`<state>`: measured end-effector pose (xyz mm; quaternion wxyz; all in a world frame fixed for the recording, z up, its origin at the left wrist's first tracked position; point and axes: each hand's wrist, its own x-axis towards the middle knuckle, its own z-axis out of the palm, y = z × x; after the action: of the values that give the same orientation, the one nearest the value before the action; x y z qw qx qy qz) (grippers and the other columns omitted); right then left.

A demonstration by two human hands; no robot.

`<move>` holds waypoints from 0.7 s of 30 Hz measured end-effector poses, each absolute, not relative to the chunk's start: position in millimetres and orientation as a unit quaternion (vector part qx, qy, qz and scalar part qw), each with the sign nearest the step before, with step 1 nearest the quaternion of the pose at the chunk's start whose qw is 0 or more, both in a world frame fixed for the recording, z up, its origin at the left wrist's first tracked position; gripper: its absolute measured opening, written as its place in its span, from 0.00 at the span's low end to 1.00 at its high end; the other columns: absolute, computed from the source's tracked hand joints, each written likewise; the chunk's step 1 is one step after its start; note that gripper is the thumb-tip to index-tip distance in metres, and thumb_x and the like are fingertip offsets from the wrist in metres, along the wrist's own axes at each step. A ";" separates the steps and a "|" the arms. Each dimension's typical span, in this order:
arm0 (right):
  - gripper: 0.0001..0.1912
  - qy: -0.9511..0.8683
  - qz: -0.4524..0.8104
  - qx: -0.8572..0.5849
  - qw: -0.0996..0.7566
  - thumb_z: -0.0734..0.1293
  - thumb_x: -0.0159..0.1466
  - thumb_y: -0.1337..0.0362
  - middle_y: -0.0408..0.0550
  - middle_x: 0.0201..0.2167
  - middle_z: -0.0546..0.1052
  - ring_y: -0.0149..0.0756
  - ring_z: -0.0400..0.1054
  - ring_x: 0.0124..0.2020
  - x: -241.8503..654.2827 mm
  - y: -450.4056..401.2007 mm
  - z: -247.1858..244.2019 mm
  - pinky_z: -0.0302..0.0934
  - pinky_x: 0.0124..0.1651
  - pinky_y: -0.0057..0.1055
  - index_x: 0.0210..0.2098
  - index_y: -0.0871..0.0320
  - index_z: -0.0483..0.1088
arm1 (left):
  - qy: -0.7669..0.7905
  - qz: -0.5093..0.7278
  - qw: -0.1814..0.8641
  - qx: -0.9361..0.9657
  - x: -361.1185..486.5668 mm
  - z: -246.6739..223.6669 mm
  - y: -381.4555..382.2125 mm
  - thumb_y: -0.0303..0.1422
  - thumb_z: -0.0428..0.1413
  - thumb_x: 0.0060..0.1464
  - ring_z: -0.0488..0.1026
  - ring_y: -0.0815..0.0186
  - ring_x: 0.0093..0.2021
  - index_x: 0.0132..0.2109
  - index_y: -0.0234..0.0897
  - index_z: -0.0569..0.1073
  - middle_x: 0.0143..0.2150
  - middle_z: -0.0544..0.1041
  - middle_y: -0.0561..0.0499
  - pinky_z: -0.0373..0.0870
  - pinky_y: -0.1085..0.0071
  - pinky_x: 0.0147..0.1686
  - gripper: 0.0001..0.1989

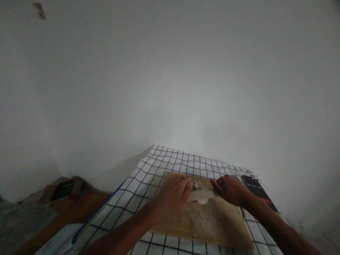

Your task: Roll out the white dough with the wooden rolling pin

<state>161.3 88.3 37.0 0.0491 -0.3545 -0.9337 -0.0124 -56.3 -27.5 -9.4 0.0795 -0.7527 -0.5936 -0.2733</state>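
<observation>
Left hand [176, 187]: laid over the left part of the board, fingers stretched forward; palm hidden, so can't tell if it grasps anything.
Right hand [230, 188]: curled, knuckles up, at the right end of the pale strip; contents of the curl can't be told.
Pale strip [202, 195]: on the board, between the hands; floury, could be dough or a dusted roller, too blurred to settle.
Pale lump [196, 185]: just beyond the strip, near the left fingers; might get squashed or dragged if that hand pushes forward.
Wooden board [170, 222]: lies on the checked cloth; could skid or turn if the hands press unevenly, and the loose-looking cloth might bunch along with it.
Powdery smears [203, 221]: near part of board; if too thin, sticking and tearing seem likely.
Dark box [259, 193]: just beyond the right wrist; a wide right-hand swing could knock it.
Checked cloth [186, 161]: under board; spilled powder would probably land here.
</observation>
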 end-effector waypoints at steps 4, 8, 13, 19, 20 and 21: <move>0.33 -0.949 0.041 -0.314 -0.008 0.50 0.71 0.52 0.49 0.18 0.75 0.32 0.66 0.19 141.0 121.0 38.8 0.53 0.27 0.28 0.21 0.59 0.72 | -0.616 -0.269 0.051 -0.738 -66.3 -2.1 -13.5 0.35 0.37 0.68 0.75 0.60 0.46 0.51 0.38 0.72 0.43 0.79 0.45 0.70 0.60 0.48 0.20; 0.27 -0.962 0.068 -0.265 -0.005 0.50 0.72 0.56 0.49 0.29 0.78 0.34 0.70 0.29 128.3 136.1 30.8 0.59 0.34 0.29 0.30 0.59 0.74 | -0.615 -0.239 0.041 -0.750 -78.0 -3.0 -2.3 0.35 0.37 0.68 0.75 0.60 0.44 0.50 0.37 0.72 0.41 0.79 0.45 0.70 0.61 0.47 0.20; 0.21 -0.969 0.092 -0.221 0.060 0.49 0.73 0.59 0.50 0.48 0.75 0.39 0.68 0.50 133.7 141.8 15.7 0.61 0.53 0.36 0.49 0.55 0.71 | -0.608 -0.215 0.011 -0.765 -85.3 -2.2 8.1 0.36 0.37 0.68 0.75 0.61 0.48 0.52 0.37 0.71 0.45 0.79 0.45 0.69 0.61 0.52 0.20; 0.22 -0.949 0.148 -0.253 0.116 0.50 0.73 0.56 0.47 0.59 0.70 0.41 0.61 0.62 144.6 141.2 -10.2 0.57 0.63 0.44 0.57 0.52 0.69 | -0.625 -0.186 -0.019 -0.758 -77.1 20.6 15.5 0.38 0.39 0.67 0.73 0.56 0.52 0.58 0.37 0.67 0.53 0.77 0.43 0.67 0.53 0.53 0.20; 0.22 -0.941 0.152 -0.277 0.123 0.51 0.73 0.55 0.46 0.61 0.68 0.42 0.59 0.63 146.9 138.9 -13.6 0.56 0.64 0.45 0.58 0.50 0.68 | -0.625 -0.184 -0.018 -0.758 -76.1 22.7 16.3 0.38 0.39 0.67 0.72 0.55 0.54 0.58 0.37 0.67 0.54 0.76 0.43 0.67 0.52 0.53 0.20; 0.22 -0.936 0.150 -0.293 0.129 0.51 0.72 0.54 0.45 0.63 0.66 0.43 0.57 0.65 149.6 136.1 -16.7 0.55 0.64 0.47 0.60 0.49 0.66 | -0.624 -0.182 -0.019 -0.760 -75.5 23.6 16.7 0.38 0.39 0.67 0.71 0.55 0.55 0.58 0.37 0.67 0.55 0.75 0.43 0.66 0.52 0.54 0.21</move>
<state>149.6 136.1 -16.7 0.1287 -0.2928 -0.9355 0.1498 -75.5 16.7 23.6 -0.0189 -0.7596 -0.6241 -0.1821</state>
